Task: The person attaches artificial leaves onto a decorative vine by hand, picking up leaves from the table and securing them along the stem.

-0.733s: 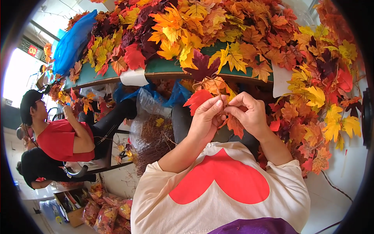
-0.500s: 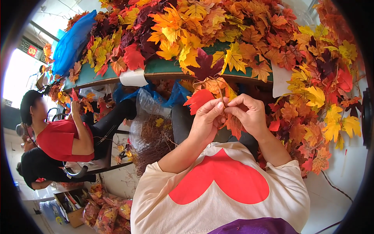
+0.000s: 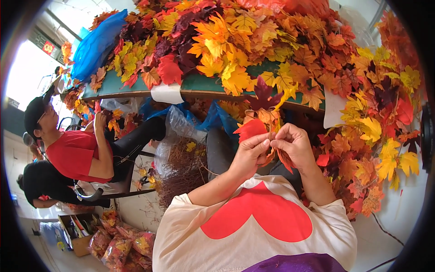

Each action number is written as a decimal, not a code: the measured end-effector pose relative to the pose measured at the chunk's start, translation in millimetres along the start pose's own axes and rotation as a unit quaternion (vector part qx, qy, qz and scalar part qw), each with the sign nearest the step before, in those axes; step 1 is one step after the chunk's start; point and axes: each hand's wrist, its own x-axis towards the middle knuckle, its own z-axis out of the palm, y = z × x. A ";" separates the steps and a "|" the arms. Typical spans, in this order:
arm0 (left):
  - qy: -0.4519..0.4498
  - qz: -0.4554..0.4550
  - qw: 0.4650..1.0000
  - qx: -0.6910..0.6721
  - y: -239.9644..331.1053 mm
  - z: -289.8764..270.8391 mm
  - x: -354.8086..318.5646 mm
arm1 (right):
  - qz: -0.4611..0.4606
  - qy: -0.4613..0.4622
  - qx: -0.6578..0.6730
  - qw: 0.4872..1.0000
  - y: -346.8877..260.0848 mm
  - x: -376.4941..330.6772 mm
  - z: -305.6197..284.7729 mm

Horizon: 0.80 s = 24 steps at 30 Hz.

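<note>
Over my lap, both hands work on an artificial maple-leaf garland with a thin brown stem. My left hand is closed, its thumb and fingers pinching the stem. Close beside it, my right hand pinches the same stem from the right. Above my left fingers a bright red leaf sticks out, and a dark maroon leaf rises beyond it, in front of the table edge. An orange-red leaf hangs down between my hands. My fingers hide the exact spot they grip.
Heaped autumn leaves cover the green table; more hang down at the right. A bundle of brown twigs stands in clear plastic left of my legs. A co-worker in a red shirt sits at left. Bagged leaves lie on the floor.
The whole view has shifted, so the scene sits further right and slightly lower. My two hands stay together on the stem, and the fingers of my right hand are drawn closer together.
</note>
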 end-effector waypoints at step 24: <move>0.049 -0.002 0.998 -0.045 21.8 -48.9 -10.6 | -0.051 -0.187 -0.323 0.926 6.4 78.5 29.0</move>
